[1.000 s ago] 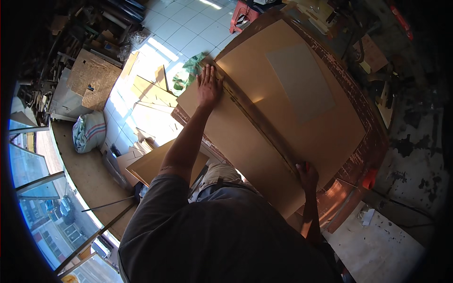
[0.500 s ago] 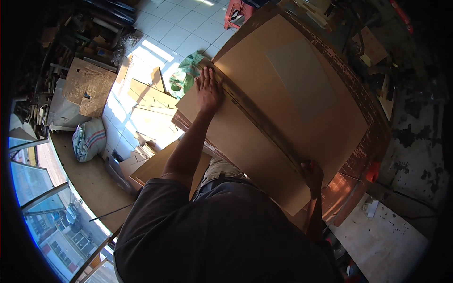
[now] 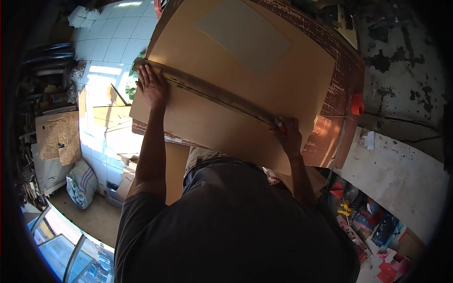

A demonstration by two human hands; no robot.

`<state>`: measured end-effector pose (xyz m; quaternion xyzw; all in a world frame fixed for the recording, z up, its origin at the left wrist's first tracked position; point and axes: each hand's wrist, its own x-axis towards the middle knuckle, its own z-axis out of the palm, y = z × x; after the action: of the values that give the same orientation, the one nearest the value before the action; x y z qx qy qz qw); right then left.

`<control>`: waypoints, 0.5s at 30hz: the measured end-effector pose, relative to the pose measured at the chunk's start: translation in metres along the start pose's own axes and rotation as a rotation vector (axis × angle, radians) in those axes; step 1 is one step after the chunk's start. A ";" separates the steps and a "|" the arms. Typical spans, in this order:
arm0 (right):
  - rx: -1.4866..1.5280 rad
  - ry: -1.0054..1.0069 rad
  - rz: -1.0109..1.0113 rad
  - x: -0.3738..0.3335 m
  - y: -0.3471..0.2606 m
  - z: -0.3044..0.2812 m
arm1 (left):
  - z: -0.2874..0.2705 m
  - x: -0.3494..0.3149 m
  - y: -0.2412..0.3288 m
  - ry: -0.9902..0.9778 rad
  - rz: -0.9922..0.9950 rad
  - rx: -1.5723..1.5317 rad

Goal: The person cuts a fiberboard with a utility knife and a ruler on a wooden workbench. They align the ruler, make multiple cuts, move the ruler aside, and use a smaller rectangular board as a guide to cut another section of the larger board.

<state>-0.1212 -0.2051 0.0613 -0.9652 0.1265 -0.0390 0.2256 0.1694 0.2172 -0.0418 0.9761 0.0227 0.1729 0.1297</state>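
Observation:
A large brown sheet (image 3: 207, 115), like cardboard or thin board, lies in front of me. Across it runs a long, dark, straight strip (image 3: 217, 95), slanting from upper left to lower right. My left hand (image 3: 154, 89) lies with its fingers stretched out over the strip's left end and the sheet beside it. At the strip's right end, my right hand (image 3: 289, 135) is closed around a small red-ended tool (image 3: 282, 128), mostly hidden by the fingers; its kind cannot be made out. A grey rectangular sheet (image 3: 245, 35) rests on the brown one, beyond the strip.
Beneath the sheet is a worn reddish-brown table (image 3: 325, 153), with a red object (image 3: 357, 104) at its right edge. Board offcuts (image 3: 59, 137) and a striped sack (image 3: 82, 184) stand to the left. Tools and red pieces (image 3: 363, 212) clutter the lower right, beside a pale panel (image 3: 401, 174).
My view has turned, so the sheet and strip appear farther left and the strip less steep. Both hands stay near the strip's ends, the left flat and the right closed.

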 end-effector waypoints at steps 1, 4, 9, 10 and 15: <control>-0.012 0.019 0.012 -0.004 -0.002 0.002 | -0.001 0.000 0.001 -0.006 -0.002 0.022; -0.045 0.041 0.030 -0.010 0.002 0.008 | -0.001 -0.001 0.000 -0.003 0.008 0.036; -0.092 0.068 0.024 -0.013 0.013 0.019 | -0.004 0.000 0.001 -0.019 0.000 0.017; -0.068 0.064 0.036 -0.012 0.015 0.018 | -0.004 0.000 0.002 -0.030 -0.011 0.026; 0.007 0.060 0.052 -0.007 0.011 0.013 | -0.005 0.002 0.004 -0.053 -0.024 0.034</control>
<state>-0.1283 -0.2072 0.0450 -0.9592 0.1580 -0.0627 0.2257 0.1692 0.2151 -0.0360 0.9821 0.0339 0.1450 0.1157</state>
